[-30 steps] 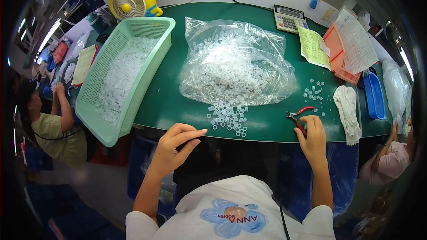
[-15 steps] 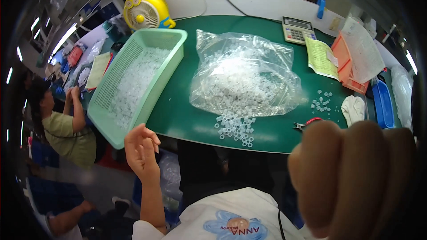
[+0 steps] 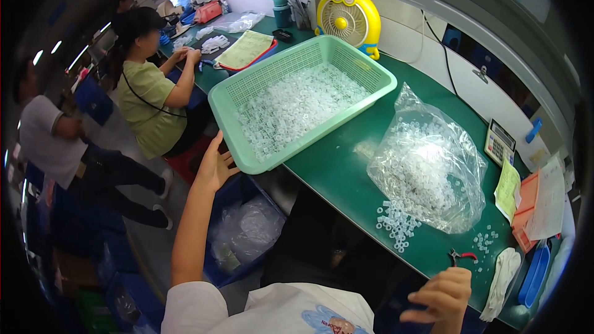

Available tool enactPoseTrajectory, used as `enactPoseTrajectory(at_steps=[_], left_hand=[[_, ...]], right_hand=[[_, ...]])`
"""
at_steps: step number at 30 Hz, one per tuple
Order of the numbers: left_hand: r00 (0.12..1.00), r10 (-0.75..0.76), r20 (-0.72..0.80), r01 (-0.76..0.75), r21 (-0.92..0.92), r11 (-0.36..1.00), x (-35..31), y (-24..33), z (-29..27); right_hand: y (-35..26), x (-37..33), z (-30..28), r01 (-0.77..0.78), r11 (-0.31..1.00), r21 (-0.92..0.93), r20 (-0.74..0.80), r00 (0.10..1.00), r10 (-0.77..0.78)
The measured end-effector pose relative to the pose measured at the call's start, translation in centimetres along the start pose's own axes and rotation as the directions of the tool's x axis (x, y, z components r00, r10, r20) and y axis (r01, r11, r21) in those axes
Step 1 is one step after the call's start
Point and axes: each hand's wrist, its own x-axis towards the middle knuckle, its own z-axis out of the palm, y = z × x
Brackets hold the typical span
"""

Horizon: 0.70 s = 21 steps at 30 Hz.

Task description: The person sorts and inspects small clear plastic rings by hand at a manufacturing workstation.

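Observation:
My left hand (image 3: 215,166) is at the near left corner of a light green plastic basket (image 3: 257,166). Its fingers are spread along the outer wall; whether they touch it I cannot tell. Many small clear plastic pieces (image 3: 297,105) fill the bottom of the basket. Over the bench's front edge, my right hand (image 3: 442,298) hangs loosely curled, its thumb apart from the fingers and nothing seen in it. Beyond it lie red-handled pliers (image 3: 463,256). A clear plastic bag (image 3: 427,167) of similar pieces rests on the green bench, with loose rings (image 3: 397,225) spilled in front.
A yellow fan (image 3: 349,21), calculator (image 3: 500,142), orange holder (image 3: 526,210), white glove (image 3: 502,281) and blue tray (image 3: 535,278) stand or lie around the bench. Below is a blue bin (image 3: 213,266) with plastic bags. One person (image 3: 151,86) sits at left; another (image 3: 62,142) stands behind.
The view has swung left, bringing more of the neighbouring bench and people in. My left hand has reached the basket's corner. My right hand has dropped away from the camera and its fist has loosened.

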Motion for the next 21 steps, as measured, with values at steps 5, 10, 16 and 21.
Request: enactPoseTrajectory(at_steps=[5, 10, 16, 21], left_hand=[[0.911, -0.037, 0.411, 0.058, -0.039, 0.998, 2.5, 0.4, -0.2], [0.922, -0.169, 0.35, 0.175, 0.013, 0.984, 3.1, 0.2, 1.1], [0.972, -0.069, 0.225, 0.082, -0.05, 0.995, 0.3, -0.1, -2.7], [0.993, 0.102, 0.056, -0.104, 0.04, 0.994, -4.6, 1.0, -12.9]], right_hand=[[3.8, -2.5, 2.2, -0.372, 0.904, -0.214, 0.05, 0.919, 0.39], [4.2, -1.7, 1.5, -0.521, 0.834, -0.18, -0.02, 0.85, 0.526], [5.8, 2.9, 1.7, -0.512, 0.859, -0.008, -0.038, 0.859, 0.511], [6.4, 7.9, 5.0, -0.465, 0.709, 0.53, -0.053, 0.816, 0.575]])
